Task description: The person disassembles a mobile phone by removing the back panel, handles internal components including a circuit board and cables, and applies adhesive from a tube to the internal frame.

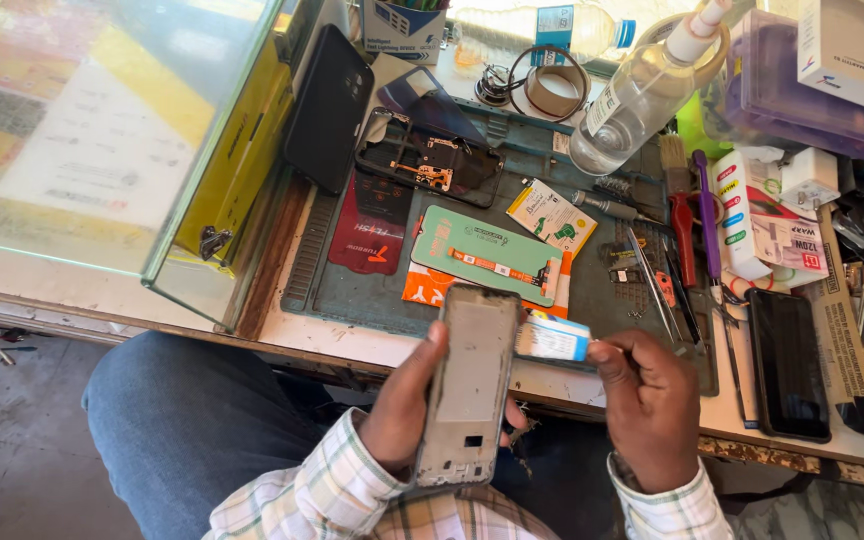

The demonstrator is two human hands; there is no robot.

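My left hand (404, 400) grips a bare phone frame (469, 385), held upright over my lap at the bench's front edge, its inner side facing me. My right hand (649, 400) holds a small white and blue block, seemingly an eraser (553, 338), pressed against the frame's upper right edge. Just beyond them on the work mat lie a green phone panel with an orange flex cable (487, 253) and an open black phone body with a circuit board (430, 160).
A grey work mat (372, 295) covers the bench. A glass display case (102, 130) stands at the left. A clear bottle (627, 105), tape rolls (552, 88), brushes and tweezers (687, 230), a black phone (788, 365) and boxes crowd the right.
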